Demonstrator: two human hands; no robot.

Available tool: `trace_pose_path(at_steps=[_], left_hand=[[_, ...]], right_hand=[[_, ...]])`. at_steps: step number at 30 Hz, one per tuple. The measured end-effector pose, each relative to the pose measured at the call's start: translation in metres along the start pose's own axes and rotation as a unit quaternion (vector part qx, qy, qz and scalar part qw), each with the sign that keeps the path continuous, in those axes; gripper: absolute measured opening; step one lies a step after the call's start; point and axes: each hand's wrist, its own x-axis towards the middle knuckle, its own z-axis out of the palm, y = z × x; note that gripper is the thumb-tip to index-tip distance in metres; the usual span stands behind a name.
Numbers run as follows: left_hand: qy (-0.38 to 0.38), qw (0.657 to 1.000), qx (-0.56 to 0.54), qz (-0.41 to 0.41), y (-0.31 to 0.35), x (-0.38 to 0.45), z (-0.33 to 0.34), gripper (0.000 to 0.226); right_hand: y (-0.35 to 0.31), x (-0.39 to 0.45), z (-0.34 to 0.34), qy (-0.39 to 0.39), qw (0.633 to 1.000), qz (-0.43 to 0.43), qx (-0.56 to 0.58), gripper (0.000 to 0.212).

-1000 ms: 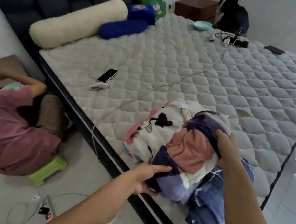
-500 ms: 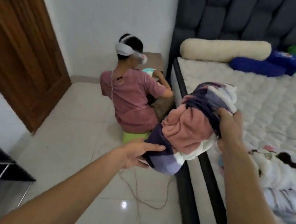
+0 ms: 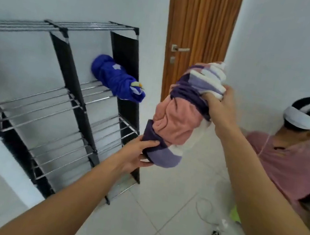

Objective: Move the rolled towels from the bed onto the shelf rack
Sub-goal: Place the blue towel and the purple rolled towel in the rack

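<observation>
- The rolled towel (image 3: 178, 119) hangs in the air just beside the shelf rack (image 3: 76, 92), not yet on it.
- Left hand (image 3: 140, 153) clenches its lower end, right hand (image 3: 219, 105) its upper.
- Best laid level across the rails near the blue towel (image 3: 115, 78), so the roll stays tight.

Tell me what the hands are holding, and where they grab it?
Both hold one rolled pink, purple and white striped towel: the left hand has its grip on the lower end, the right hand on the upper end.
</observation>
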Motion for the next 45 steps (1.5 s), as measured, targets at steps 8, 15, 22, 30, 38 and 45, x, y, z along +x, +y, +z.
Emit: trace_pose_path(at_steps=[8, 15, 22, 30, 38, 45], left_hand=[[0.178, 0.976, -0.119, 0.043, 0.035, 0.070, -0.086, 0.037], [0.260, 0.941, -0.212, 0.045, 0.049, 0.121, -0.127, 0.020], [0.268, 0.941, -0.204, 0.028, 0.074, 0.164, -0.188, 0.029], [0.221, 0.959, -0.179, 0.009, 0.125, 0.189, -0.224, 0.046], [0.224, 0.958, -0.177, -0.015, 0.144, 0.196, -0.230, 0.041], [0.258, 0.946, -0.196, -0.015, 0.159, 0.206, -0.247, 0.044]], right_hand=[[0.005, 0.097, 0.178, -0.229, 0.971, -0.073, -0.003, 0.044], [0.028, 0.154, 0.297, -0.339, 0.937, -0.076, -0.043, 0.045], [0.045, 0.190, 0.397, -0.375, 0.923, -0.052, -0.065, 0.045], [0.037, 0.237, 0.482, -0.423, 0.899, -0.034, -0.111, 0.053], [0.048, 0.248, 0.517, -0.455, 0.867, 0.005, -0.201, 0.058], [0.070, 0.253, 0.557, -0.488, 0.850, 0.004, -0.200, 0.066]])
